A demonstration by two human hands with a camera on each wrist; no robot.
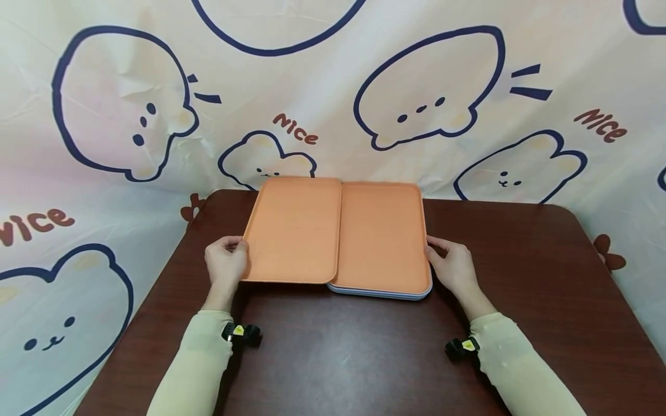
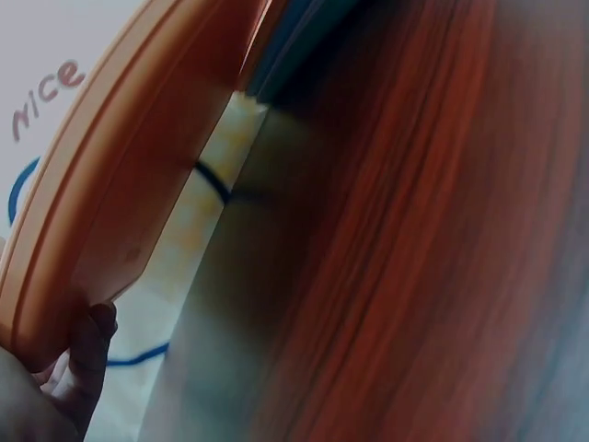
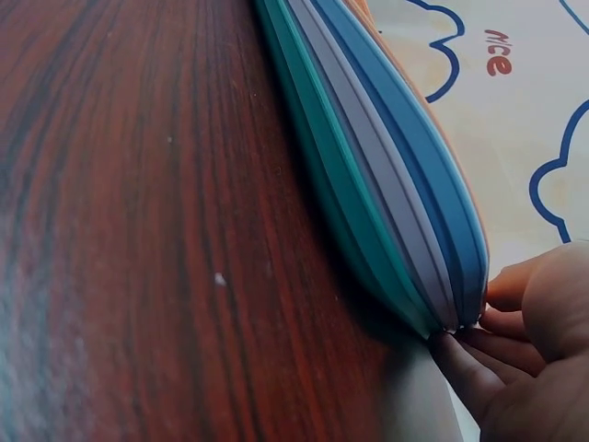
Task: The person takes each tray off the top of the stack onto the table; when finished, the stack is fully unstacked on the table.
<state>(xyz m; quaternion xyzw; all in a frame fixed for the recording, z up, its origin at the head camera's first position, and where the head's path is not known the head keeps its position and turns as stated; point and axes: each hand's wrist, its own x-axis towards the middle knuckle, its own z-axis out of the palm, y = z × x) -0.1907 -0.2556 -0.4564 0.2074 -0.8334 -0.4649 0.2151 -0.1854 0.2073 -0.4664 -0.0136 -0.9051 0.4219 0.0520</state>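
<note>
My left hand (image 1: 226, 263) pinches the left edge of an orange rectangular tray (image 1: 291, 231), thumb on top. In the left wrist view its underside shows, raised off the table, and fingers (image 2: 87, 364) curl below the rim. The tray's right side overlaps a second orange tray (image 1: 382, 237), which tops a stack. Beneath that one, the right wrist view shows a blue tray (image 3: 433, 175), a greyish-lilac tray (image 3: 382, 152) and a green tray (image 3: 340, 184) at the bottom. My right hand (image 1: 455, 268) grips the stack's right edge between thumb and fingers.
The dark brown wooden table (image 1: 343, 352) has rounded far corners. Behind it hangs a pale cloth (image 1: 333, 115) with blue cartoon outlines and "Nice" lettering. A black wrist device (image 1: 241, 334) is worn on the left wrist, and another (image 1: 462, 348) on the right.
</note>
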